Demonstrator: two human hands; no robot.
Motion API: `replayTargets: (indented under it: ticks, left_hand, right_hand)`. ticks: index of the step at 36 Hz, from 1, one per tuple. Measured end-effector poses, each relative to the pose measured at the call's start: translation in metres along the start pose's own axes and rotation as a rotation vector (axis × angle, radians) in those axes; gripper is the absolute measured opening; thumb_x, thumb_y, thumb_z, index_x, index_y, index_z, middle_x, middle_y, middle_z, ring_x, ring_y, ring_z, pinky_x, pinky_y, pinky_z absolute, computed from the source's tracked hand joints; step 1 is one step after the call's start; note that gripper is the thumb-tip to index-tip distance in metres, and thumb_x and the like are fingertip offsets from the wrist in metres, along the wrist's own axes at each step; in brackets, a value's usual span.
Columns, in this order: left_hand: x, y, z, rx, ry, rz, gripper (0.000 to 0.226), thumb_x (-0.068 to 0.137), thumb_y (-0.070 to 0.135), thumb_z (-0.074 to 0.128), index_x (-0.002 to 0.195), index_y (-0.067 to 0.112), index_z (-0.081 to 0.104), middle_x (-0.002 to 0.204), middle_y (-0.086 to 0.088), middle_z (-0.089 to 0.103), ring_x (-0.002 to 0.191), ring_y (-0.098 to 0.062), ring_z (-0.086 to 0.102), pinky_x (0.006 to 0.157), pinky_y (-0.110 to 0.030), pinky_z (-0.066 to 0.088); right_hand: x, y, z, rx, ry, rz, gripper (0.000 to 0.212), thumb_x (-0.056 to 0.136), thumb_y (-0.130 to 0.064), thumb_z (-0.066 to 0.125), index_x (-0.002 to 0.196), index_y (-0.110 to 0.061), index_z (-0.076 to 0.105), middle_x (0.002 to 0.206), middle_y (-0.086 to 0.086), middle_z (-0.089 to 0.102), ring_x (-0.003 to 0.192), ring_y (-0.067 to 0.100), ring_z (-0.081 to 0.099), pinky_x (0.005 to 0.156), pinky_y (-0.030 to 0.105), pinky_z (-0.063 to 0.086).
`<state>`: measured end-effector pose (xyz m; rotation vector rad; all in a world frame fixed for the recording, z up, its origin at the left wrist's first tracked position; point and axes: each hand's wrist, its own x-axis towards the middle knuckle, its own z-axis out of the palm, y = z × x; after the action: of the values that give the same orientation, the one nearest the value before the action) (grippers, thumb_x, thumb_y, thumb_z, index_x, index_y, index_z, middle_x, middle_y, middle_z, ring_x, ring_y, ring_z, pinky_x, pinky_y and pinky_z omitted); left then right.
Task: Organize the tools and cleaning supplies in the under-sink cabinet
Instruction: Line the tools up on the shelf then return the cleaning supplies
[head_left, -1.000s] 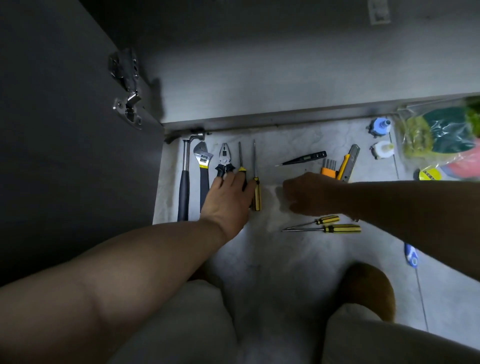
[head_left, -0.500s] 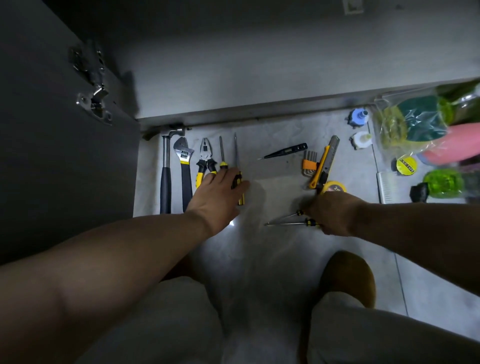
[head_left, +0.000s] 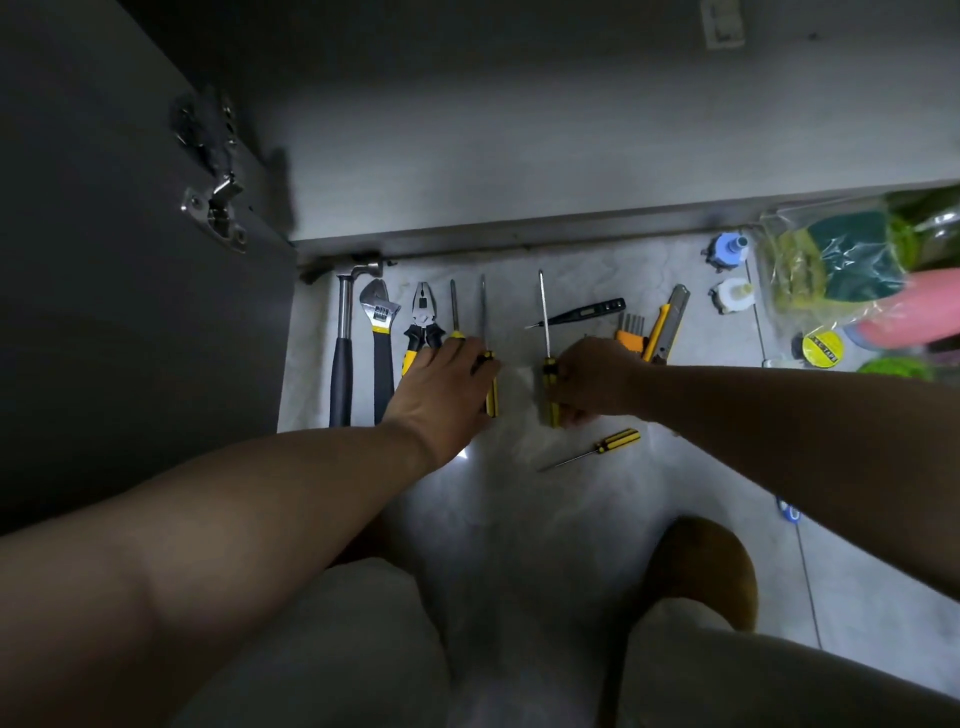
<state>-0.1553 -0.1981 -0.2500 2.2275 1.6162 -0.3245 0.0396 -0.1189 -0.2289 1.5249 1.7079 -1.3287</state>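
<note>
The head camera looks down at a pale floor (head_left: 519, 519) in front of an open dark cabinet door (head_left: 104, 312) with a metal hinge (head_left: 215, 208).

Along the far left, several tools lie side by side with their heads pointing away: a hammer (head_left: 341, 358), an adjustable wrench (head_left: 381, 332), pliers (head_left: 423, 322), a short screwdriver (head_left: 455, 312) and a long screwdriver (head_left: 488, 364). The left hand (head_left: 441, 389) lies flat and open over the handles of the pliers and the two screwdrivers, with its fingers stretched out.

Just to the right, the right hand (head_left: 592, 384) has its fingers curled round the yellow-and-black handle of the held screwdriver (head_left: 545, 332). Its shaft points away, parallel to the row and a little apart from the long screwdriver. Nearer the person, a small screwdriver (head_left: 597, 449) lies at a slant on the floor.

Beyond the right hand lie a black tester pen (head_left: 579, 313), orange-held hex keys (head_left: 630, 332) and a utility knife (head_left: 667, 325).

Farther right are two small capped items, one blue (head_left: 727, 249) and one white (head_left: 732, 296). There is also a yellow tape roll (head_left: 822, 347), a clear bag of sponges (head_left: 831, 265) and a pink bottle (head_left: 914, 306).

The person's knees and a brown slipper (head_left: 711, 566) fill the near edge.
</note>
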Motion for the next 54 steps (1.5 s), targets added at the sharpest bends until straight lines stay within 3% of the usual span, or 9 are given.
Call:
replayTargets:
  ticks: [11, 13, 19, 23, 28, 33, 40, 46, 54]
  left_hand:
    - [0.004, 0.003, -0.001, -0.011, 0.021, -0.040, 0.052, 0.092, 0.036, 0.057, 0.140, 0.019, 0.047, 0.137, -0.003, 0.043, 0.128, -0.027, 0.040, 0.102, -0.037, 0.034]
    - [0.004, 0.003, 0.000, -0.019, 0.022, -0.039, 0.052, 0.092, 0.036, 0.057, 0.140, 0.019, 0.047, 0.137, -0.004, 0.043, 0.128, -0.027, 0.041, 0.103, -0.038, 0.034]
    - [0.004, 0.004, 0.000, -0.022, 0.037, -0.042, 0.060, 0.089, 0.039, 0.062, 0.142, 0.019, 0.043, 0.138, -0.005, 0.043, 0.128, -0.027, 0.041, 0.104, -0.038, 0.034]
    - [0.005, 0.005, -0.002, -0.003, 0.062, -0.010, 0.066, 0.087, 0.043, 0.060, 0.147, 0.024, 0.041, 0.140, -0.004, 0.042, 0.132, -0.027, 0.039, 0.105, -0.039, 0.033]
    - [0.009, 0.016, -0.001, 0.069, 0.030, 0.030, 0.069, 0.092, 0.045, 0.059, 0.154, 0.029, 0.035, 0.151, -0.005, 0.038, 0.141, -0.029, 0.031, 0.113, -0.042, 0.023]
    - [0.016, 0.029, 0.000, 0.130, 0.007, -0.016, 0.058, 0.092, 0.036, 0.063, 0.146, 0.028, 0.047, 0.146, -0.006, 0.040, 0.139, -0.030, 0.032, 0.114, -0.042, 0.024]
    - [0.018, 0.034, -0.003, 0.116, -0.001, -0.032, 0.047, 0.093, 0.031, 0.058, 0.140, 0.023, 0.053, 0.143, -0.006, 0.040, 0.136, -0.030, 0.035, 0.114, -0.042, 0.026]
    - [0.018, 0.035, -0.006, 0.101, -0.006, -0.032, 0.050, 0.090, 0.030, 0.062, 0.139, 0.023, 0.052, 0.142, -0.006, 0.041, 0.135, -0.030, 0.036, 0.112, -0.042, 0.028]
    - [0.020, 0.063, -0.013, -0.038, 0.029, 0.141, 0.040, 0.088, 0.030, 0.058, 0.126, 0.019, 0.056, 0.125, -0.005, 0.048, 0.121, -0.028, 0.042, 0.099, -0.040, 0.035]
  right_hand:
    - [0.033, -0.037, 0.025, -0.169, 0.183, 0.020, 0.012, 0.088, -0.017, 0.071, 0.083, -0.007, 0.067, 0.099, 0.011, 0.073, 0.097, 0.026, 0.071, 0.070, 0.028, 0.053]
    - [0.034, -0.039, 0.026, -0.177, 0.168, 0.026, 0.011, 0.084, -0.013, 0.073, 0.091, -0.005, 0.071, 0.094, 0.011, 0.074, 0.092, 0.027, 0.072, 0.077, 0.032, 0.060]
    - [0.035, -0.034, 0.027, -0.191, 0.112, 0.023, 0.016, 0.086, -0.017, 0.071, 0.072, -0.011, 0.067, 0.061, -0.002, 0.064, 0.054, 0.010, 0.061, 0.046, 0.021, 0.042]
    - [0.031, -0.026, 0.022, -0.123, 0.237, -0.027, 0.018, 0.095, -0.025, 0.061, 0.097, -0.008, 0.067, 0.093, 0.009, 0.071, 0.080, 0.022, 0.070, 0.068, 0.031, 0.057]
    - [0.030, 0.005, -0.006, -0.451, 0.613, -0.140, 0.050, 0.084, -0.020, 0.069, 0.129, -0.015, 0.047, 0.124, 0.013, 0.044, 0.109, 0.030, 0.051, 0.082, 0.041, 0.056]
    - [0.028, 0.043, -0.028, -0.626, 0.586, -0.008, 0.066, 0.082, -0.019, 0.073, 0.138, -0.024, 0.039, 0.129, 0.012, 0.044, 0.116, 0.033, 0.048, 0.087, 0.049, 0.054]
    - [0.025, 0.053, -0.038, -0.610, 0.512, 0.002, 0.053, 0.082, -0.018, 0.074, 0.130, -0.024, 0.053, 0.116, 0.009, 0.051, 0.106, 0.030, 0.054, 0.082, 0.047, 0.055]
    - [0.014, 0.060, -0.069, -0.415, 0.490, -0.019, 0.015, 0.089, -0.019, 0.062, 0.103, -0.014, 0.060, 0.102, 0.014, 0.062, 0.093, 0.036, 0.062, 0.074, 0.041, 0.054]
    - [-0.032, 0.134, -0.058, -0.280, 0.562, 0.115, 0.022, 0.091, -0.027, 0.065, 0.099, -0.008, 0.060, 0.102, 0.023, 0.067, 0.097, 0.042, 0.063, 0.075, 0.039, 0.051]
